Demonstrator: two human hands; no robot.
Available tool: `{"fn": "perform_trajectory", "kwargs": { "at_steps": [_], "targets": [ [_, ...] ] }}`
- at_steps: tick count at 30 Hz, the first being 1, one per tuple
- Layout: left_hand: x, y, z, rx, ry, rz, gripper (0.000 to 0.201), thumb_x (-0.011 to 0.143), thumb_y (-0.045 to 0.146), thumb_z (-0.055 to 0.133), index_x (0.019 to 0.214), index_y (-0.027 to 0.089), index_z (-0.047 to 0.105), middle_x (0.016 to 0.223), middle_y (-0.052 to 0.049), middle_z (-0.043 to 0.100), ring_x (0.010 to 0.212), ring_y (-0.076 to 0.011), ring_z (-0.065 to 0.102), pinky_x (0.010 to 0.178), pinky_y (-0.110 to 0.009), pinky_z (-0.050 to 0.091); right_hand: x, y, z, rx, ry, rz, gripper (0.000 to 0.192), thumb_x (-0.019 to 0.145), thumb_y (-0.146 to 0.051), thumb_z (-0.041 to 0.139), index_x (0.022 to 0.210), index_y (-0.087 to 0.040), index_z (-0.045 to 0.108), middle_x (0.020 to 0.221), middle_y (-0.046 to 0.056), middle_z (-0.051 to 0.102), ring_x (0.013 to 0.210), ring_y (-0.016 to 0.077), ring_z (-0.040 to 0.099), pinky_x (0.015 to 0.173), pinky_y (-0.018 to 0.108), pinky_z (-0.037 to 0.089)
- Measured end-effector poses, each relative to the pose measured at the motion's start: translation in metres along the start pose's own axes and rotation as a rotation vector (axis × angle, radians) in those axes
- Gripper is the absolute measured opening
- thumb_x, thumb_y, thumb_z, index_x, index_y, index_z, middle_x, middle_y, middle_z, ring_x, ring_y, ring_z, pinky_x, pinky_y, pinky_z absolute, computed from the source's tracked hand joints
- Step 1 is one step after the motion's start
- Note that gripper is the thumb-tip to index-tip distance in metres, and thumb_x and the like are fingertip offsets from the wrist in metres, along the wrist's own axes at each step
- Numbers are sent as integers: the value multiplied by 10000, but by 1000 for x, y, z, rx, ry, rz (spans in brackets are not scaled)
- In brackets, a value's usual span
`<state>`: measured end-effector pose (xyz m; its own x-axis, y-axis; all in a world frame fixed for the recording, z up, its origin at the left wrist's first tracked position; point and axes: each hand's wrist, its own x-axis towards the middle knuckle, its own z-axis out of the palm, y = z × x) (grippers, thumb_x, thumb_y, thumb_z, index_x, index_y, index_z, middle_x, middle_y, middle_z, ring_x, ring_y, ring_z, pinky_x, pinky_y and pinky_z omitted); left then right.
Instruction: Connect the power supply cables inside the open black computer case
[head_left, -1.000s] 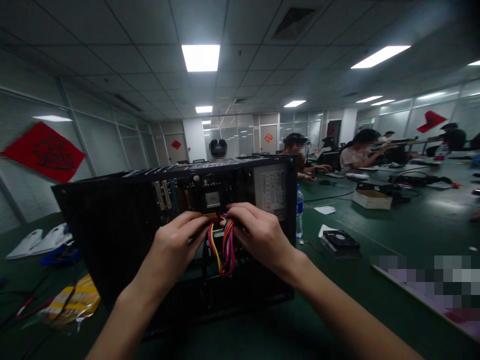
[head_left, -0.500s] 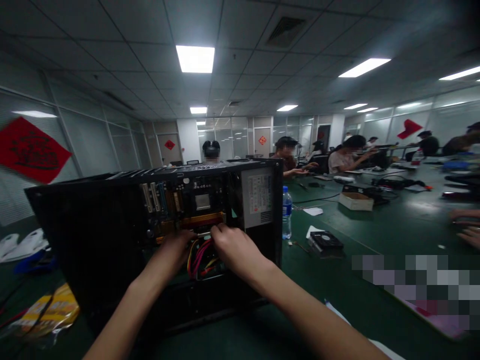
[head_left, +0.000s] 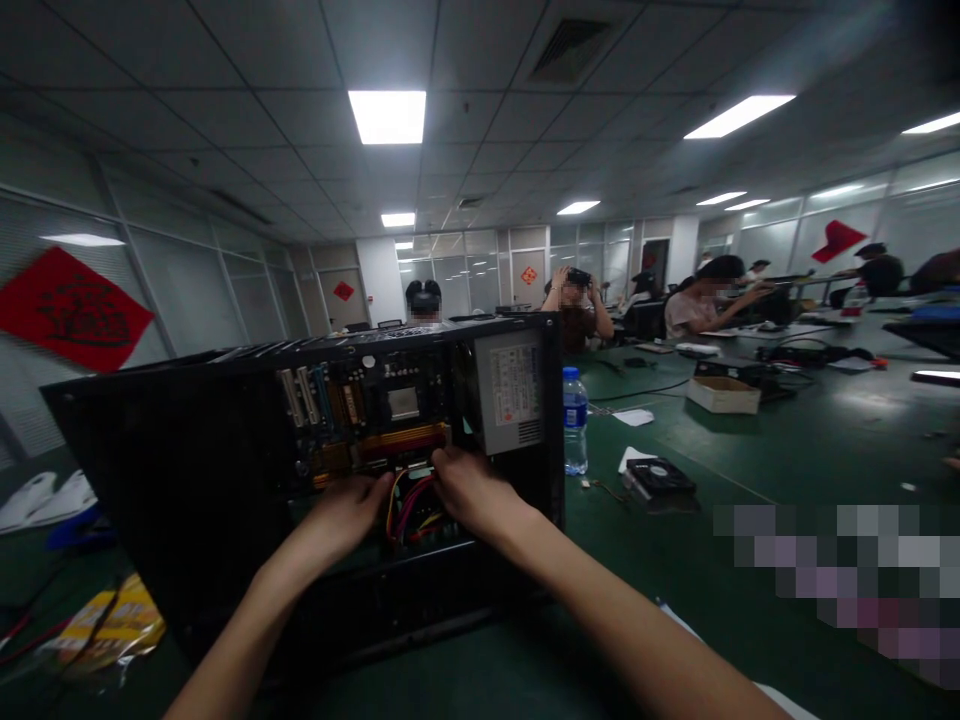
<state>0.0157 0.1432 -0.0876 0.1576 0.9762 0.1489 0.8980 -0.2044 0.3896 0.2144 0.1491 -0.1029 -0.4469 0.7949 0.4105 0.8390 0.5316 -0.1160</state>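
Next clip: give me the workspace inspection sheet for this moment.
Surface: green table, dimly lit.
Job's things: open black computer case standing on the table, motherboard and power supply exposed.
Clutter: water bottle, loose fan, yellow packet, white box.
Grippers: left hand and right hand both inside the case at the coloured wire bundle; grip itself not clear.
Cables: the bundle runs below the motherboard; a dark lead lies on the table beyond the bottle.
Surroundings: other people seated at far tables, red wall decorations, ceiling lights on.
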Motion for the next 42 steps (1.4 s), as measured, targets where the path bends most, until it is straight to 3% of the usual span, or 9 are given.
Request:
{"fn": "perform_trajectory", "kwargs": {
  "at_steps": [5,11,16,26,32,42],
  "targets": [
    [2,0,3,-5,-33,80,519,918,497,297,686,175,632,685,-41,674,683,-199,611,623,-275,383,-1,0,-1,-7,-1,-5,185,916,-113,465,1061,-141,576,1078,135,646,936,229,654,755,301,516],
    [5,-1,4,41,-25,18,469,898,441,348,699,172,676,681,-46,685,680,-201,622,581,-259,337,-2,-1,-1,13,-17,1,183,908,-121,480,1056,-143,587,1073,116,646,949,216,647,768,284,497],
    [2,0,2,100,32,11,442,897,425,383,718,189,711,682,-44,702,693,-205,644,596,-262,342,-1,1,-1,68,-68,32,185,910,-123,489,1069,-138,584,1119,120,636,1009,202,623,830,274,474],
    [-7,15,-2,209,14,-29,421,912,384,395,745,196,733,714,-80,728,696,-219,666,572,-266,334,0,6,6,93,-21,21,180,877,-131,521,1038,-140,600,1076,101,643,1004,207,619,812,257,463],
    [-6,12,-2,211,33,-39,393,917,395,419,824,205,750,827,-103,755,781,-238,687,634,-277,387,0,8,8,98,-29,6,189,873,-151,528,1051,-143,591,1100,101,636,1020,211,607,825,264,459],
    [-10,17,2,338,37,-91,386,912,388,419,802,196,735,829,-107,753,756,-226,686,614,-272,399,1,7,9,102,-61,22,197,883,-152,528,1068,-131,594,1106,115,631,1019,214,605,825,274,451]
  ]
}}
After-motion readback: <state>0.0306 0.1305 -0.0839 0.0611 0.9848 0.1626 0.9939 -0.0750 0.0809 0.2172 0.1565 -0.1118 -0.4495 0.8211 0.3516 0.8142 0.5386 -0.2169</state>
